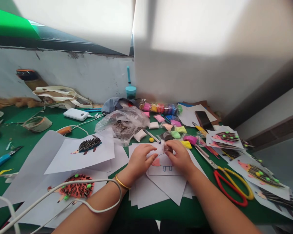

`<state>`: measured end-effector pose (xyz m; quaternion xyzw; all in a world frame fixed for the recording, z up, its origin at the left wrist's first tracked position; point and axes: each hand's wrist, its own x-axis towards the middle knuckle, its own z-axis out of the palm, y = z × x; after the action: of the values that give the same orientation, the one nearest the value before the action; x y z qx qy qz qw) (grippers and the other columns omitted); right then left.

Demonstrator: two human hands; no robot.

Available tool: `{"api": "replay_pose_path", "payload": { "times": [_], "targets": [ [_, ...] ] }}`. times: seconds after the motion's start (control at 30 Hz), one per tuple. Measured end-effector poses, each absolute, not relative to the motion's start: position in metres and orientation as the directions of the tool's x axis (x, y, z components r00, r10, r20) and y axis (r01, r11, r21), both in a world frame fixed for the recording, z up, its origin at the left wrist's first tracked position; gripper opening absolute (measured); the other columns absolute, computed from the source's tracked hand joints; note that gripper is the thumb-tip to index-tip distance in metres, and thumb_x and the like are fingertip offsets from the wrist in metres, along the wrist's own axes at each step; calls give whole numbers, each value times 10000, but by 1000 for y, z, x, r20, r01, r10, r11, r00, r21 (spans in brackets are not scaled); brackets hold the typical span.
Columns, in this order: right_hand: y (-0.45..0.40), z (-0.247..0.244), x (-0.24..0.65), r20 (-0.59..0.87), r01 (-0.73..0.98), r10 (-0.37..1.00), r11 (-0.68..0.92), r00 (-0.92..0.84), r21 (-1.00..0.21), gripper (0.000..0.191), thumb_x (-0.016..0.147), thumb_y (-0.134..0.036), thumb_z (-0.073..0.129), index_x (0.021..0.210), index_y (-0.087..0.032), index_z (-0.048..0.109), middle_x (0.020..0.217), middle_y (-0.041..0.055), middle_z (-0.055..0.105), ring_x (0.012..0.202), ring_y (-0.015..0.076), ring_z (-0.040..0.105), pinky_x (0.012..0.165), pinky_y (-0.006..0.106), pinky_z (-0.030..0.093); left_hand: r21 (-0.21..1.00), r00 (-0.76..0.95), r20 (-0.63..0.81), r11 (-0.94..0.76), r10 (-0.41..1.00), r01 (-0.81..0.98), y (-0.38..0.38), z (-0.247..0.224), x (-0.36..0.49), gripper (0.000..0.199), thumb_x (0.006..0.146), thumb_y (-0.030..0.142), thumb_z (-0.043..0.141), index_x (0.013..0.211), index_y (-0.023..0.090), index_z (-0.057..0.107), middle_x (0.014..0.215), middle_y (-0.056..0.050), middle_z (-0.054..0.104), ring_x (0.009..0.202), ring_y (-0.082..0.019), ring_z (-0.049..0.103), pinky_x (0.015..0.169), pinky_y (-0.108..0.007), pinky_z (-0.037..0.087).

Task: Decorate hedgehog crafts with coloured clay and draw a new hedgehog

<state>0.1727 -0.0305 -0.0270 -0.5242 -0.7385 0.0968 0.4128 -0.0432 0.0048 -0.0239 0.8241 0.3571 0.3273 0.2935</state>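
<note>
Over a white sheet with a drawn animal outline (168, 164), my right hand (180, 157) pinches a small clear packet with something brown inside (168, 148). My left hand (143, 159) is just left of the packet, thumb and fingers apart, with nothing visible between them. Pink clay (156, 162) fills the head of the outline. More white sheets (153, 191) lie beneath. Beyond the hands are a marker (152, 136), a small yellow ball (151, 139) and colourful clay packets (175, 134).
Scissors (230, 185) lie on the right, near seed-covered hedgehog pictures (261, 174). On the left are another seed picture (90, 144), a blue cutter (2, 161) and a white cable (63, 185) crossing my left forearm. A plastic bag of seeds (124, 125) sits farther back.
</note>
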Motion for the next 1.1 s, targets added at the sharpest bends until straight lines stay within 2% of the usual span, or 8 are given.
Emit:
{"api": "replay_pose_path", "payload": {
  "times": [0.13,0.23,0.33,0.43,0.63,0.73,0.87,1.1],
  "targets": [
    [-34,-20,161,519,694,833,488,-189,-530,101,865,-240,663,966,-233,660,948,46,676,922,232,586,816,365,427,963,438,136,-223,889,152,2,-24,-36,211,877,344,576,976,181,667,957,-57,697,877,-195,628,814,-334,483],
    [-34,-20,158,524,702,822,507,-221,-500,110,850,-286,702,938,-229,668,916,41,683,885,228,592,787,361,418,1000,454,-18,19,891,3,-1,-21,-32,211,818,370,643,861,164,629,830,-25,664,757,-160,609,720,-285,475],
    [-34,-21,158,537,706,807,528,-245,-471,186,845,-376,711,932,-218,666,886,44,678,859,226,588,763,360,413,989,465,-96,137,880,-55,-3,-16,-31,256,774,396,686,788,165,576,743,10,605,668,-127,566,647,-253,443],
    [-34,-24,158,550,721,797,533,-251,-443,258,848,-423,699,1000,-217,665,920,59,682,876,237,589,779,373,423,991,453,-98,128,886,-36,-4,-15,-31,240,811,395,624,766,176,537,705,21,565,639,-123,535,627,-253,422],
    [-34,-26,160,605,776,765,514,-221,-366,350,838,-381,716,1147,-228,652,1001,86,677,920,256,588,807,400,438,928,339,154,-253,928,273,-2,-25,-31,118,876,267,520,784,199,549,764,-5,597,725,-157,547,691,-295,413],
    [-34,-24,159,617,780,755,517,-222,-353,258,856,-329,697,1097,-240,676,958,71,679,895,244,586,785,389,435,978,349,124,-175,929,117,-2,-29,-28,96,848,260,582,901,211,518,788,4,621,739,-155,590,694,-290,444],
    [-34,-23,156,606,769,762,522,-226,-370,183,861,-289,688,1037,-240,691,936,59,680,878,233,583,762,382,425,996,380,43,-11,924,-85,0,-25,-28,362,772,239,683,1068,205,477,731,30,616,700,-143,604,692,-285,470],
    [-34,-21,153,603,680,761,575,-240,-455,165,871,-261,668,1034,-234,674,967,68,676,900,232,583,776,385,467,952,411,-53,170,910,-253,-1,-15,-33,447,706,256,795,1034,191,498,677,62,581,652,-97,561,689,-244,439]
  ]
}}
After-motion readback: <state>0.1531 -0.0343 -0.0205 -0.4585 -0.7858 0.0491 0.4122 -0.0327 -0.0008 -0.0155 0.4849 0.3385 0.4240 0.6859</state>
